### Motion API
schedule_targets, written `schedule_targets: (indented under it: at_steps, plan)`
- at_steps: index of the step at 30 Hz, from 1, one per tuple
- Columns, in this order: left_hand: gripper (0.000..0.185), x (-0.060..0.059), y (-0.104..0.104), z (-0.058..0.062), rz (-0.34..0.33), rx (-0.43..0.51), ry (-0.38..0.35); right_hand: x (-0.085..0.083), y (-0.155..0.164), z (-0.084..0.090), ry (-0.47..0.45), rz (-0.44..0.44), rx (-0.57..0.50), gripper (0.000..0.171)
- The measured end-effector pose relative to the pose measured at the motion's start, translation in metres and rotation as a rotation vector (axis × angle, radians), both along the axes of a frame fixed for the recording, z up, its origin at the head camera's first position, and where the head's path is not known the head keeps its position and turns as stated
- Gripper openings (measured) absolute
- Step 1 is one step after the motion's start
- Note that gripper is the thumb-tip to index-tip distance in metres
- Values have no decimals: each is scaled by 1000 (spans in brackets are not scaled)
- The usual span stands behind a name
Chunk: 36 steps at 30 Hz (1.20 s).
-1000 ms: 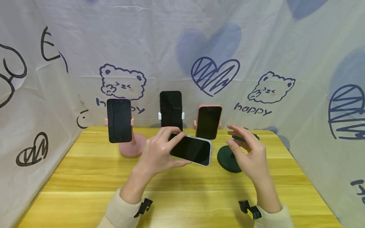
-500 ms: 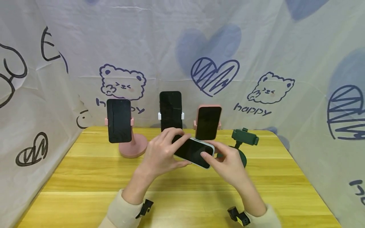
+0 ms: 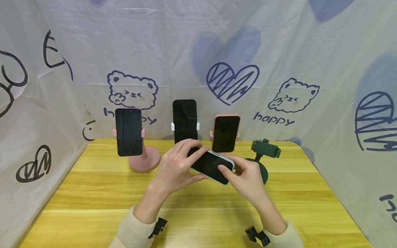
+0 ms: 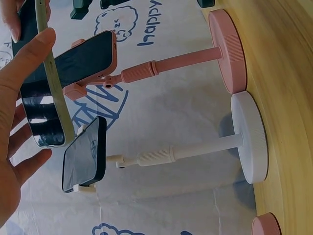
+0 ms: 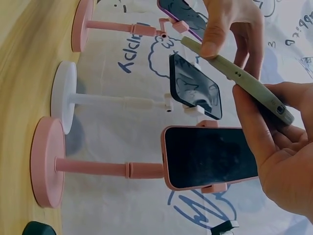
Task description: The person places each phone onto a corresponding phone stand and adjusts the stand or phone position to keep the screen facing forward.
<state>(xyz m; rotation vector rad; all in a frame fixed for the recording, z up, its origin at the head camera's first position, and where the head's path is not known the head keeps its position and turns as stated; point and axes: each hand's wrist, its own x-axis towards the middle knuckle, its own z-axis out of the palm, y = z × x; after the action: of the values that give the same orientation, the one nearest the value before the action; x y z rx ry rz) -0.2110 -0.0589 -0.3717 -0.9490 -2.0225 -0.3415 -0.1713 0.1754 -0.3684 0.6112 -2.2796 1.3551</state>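
Observation:
A smartphone in a pale case [image 3: 209,167] is held sideways and tilted above the table, its dark screen up. My left hand [image 3: 176,168] grips its left end by the long edges. At the other end, my right hand [image 3: 246,177] pinches it, thumb on the screen and fingers behind. The left wrist view shows the phone [image 4: 48,110] between thumb and fingers. In the right wrist view, both hands hold the phone [image 5: 244,81] edge-on. Behind my right hand stands a green phone stand [image 3: 265,148], its clamp holding nothing and its base partly hidden.
Three phones sit upright in stands at the back: a left phone [image 3: 128,132] in a pink stand, a middle phone [image 3: 185,119] in a white stand, and a pink-cased phone [image 3: 226,133] in another pink stand. A printed cloth [image 3: 183,44] hangs behind the wooden table [image 3: 93,193].
My right hand has come in leftward from before the green stand and taken hold of the phone's right end. The phone has tilted slightly, its right end lower. My left hand keeps its grip.

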Motion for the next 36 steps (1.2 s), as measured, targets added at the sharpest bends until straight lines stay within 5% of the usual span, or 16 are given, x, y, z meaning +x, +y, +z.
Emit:
schedule_targets:
  at_steps: [5, 10, 15, 20, 27, 36]
  plan:
    - [98, -1, -3, 2, -78, 92, -54, 0, -2, -3, 61, -10, -48, 23]
    - [92, 0, -2, 4, -222, 350, -152, -1, -4, -5, 89, -8, -134, 21]
    - [67, 4, 1, 7, -337, 683, -351, 0, -8, -9, 94, -50, -220, 19]
    - [66, 9, 1, 9, -388, 878, -607, 0, -11, -11, 44, -88, -317, 20]
    - [42, 12, 4, 12, -550, 1069, -1011, 2, -16, -9, -38, -97, -441, 23]
    - [40, 16, 9, 13, -595, 1141, -1164, 3, -21, -8, -100, -65, -533, 24]
